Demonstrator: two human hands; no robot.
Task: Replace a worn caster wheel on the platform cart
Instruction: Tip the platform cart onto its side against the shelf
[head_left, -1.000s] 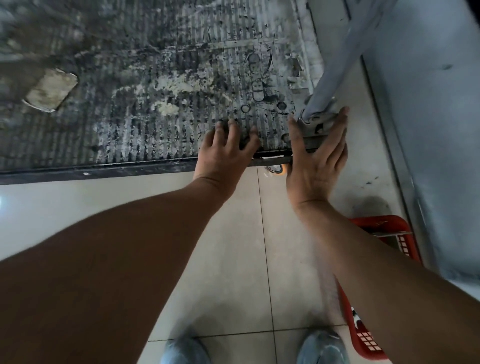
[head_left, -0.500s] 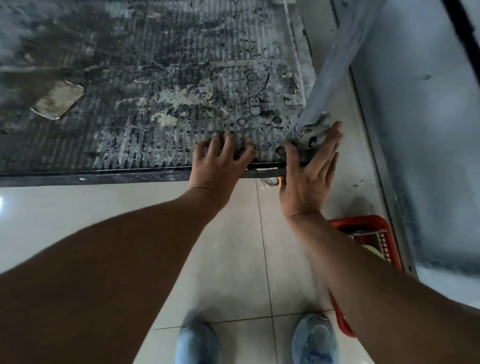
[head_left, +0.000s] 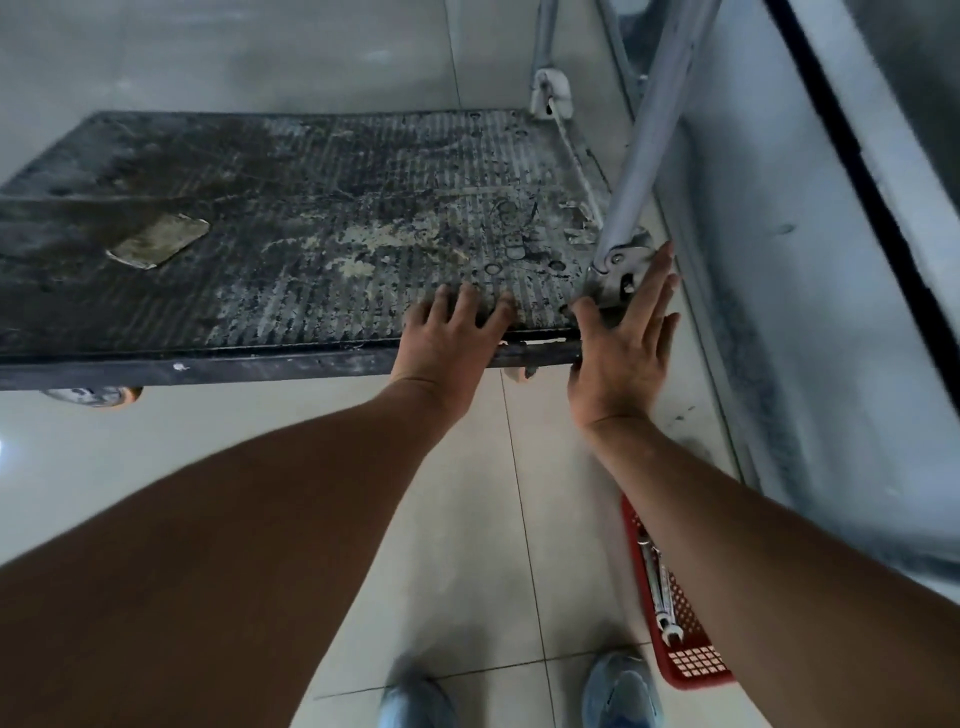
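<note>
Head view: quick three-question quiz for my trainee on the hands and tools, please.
1. True or false: the left hand lies on the near edge of the cart deck.
2. The right hand lies beside: A) the handle hinge bracket; B) the tan patch; C) an orange caster.
3. Fill in: the wrenches lie in the red ____.
Key: 1 true; 2 A; 3 basket.
</note>
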